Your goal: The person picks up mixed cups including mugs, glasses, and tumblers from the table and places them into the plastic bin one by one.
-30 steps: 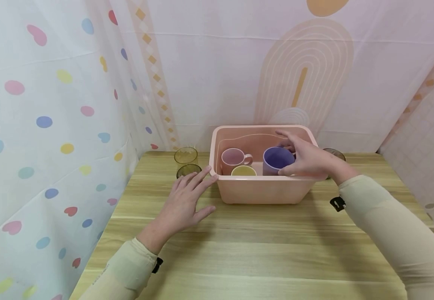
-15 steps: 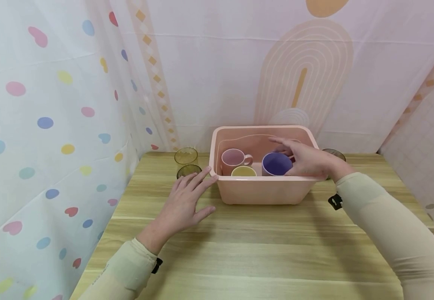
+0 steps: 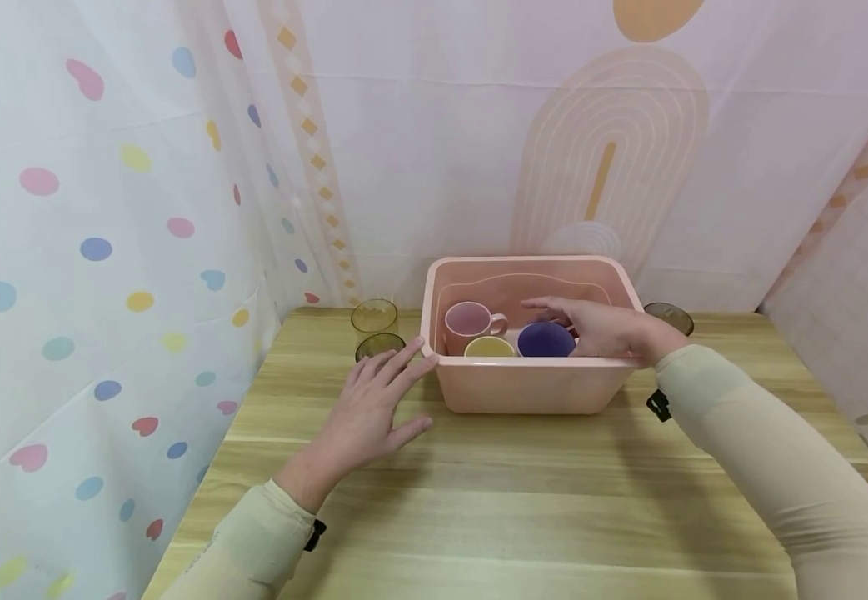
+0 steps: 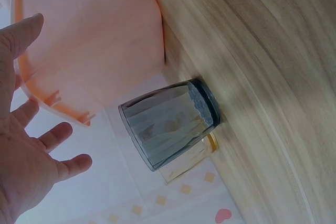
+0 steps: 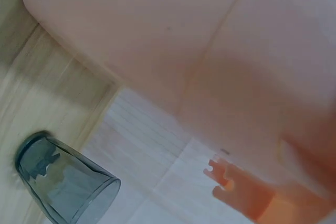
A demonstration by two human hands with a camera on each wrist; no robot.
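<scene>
We see a wooden table (image 3: pixel 524 500) set in a corner hung with pale curtains, one of them dotted with coloured hearts (image 3: pixel 89 250). On the table stands a pink tub (image 3: pixel 524 387), and inside it, along the near wall, sit three mugs: a pink mug (image 3: pixel 467 321) on the left, a yellow mug (image 3: pixel 489 347) in the middle and a purple mug (image 3: pixel 545 340) on the right. Our right hand (image 3: pixel 602 329) reaches over the tub's right rim and down into it, its fingers curved around the far side of the purple mug, which stands low in the tub; we cannot tell whether the fingers actually grip the mug or only lie against it. Our left hand (image 3: pixel 370 408) lies flat on the table with its fingers spread and straight, the fingertips just beside the tub's left corner, holding nothing. Just beyond those fingers stand a grey glass (image 3: pixel 379 344) and, behind it, a yellow glass (image 3: pixel 373 315); the left wrist view shows the two close together. Another grey glass (image 3: pixel 670 317) stands on the table just right of the tub
</scene>
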